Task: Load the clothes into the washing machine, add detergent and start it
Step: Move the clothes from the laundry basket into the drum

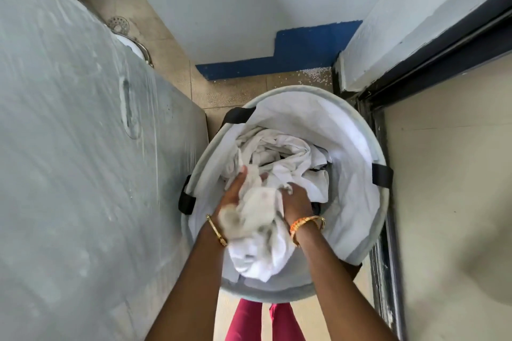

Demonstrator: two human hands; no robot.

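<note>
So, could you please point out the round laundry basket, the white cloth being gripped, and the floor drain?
Round grey fabric laundry basket (381, 202): head view, bare right inner wall.
Crumpled white cloth (260, 230): head view, bunched middle between the hands.
Round metal floor drain (118, 24): head view, perforated cover.

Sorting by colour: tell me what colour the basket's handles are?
Black handles, clearest in the head view.

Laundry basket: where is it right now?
Head view, centre-right: the laundry basket stands on the tiled floor, between the plastic-covered washing machine and the door frame; both hands are inside it gripping white clothes.
</note>
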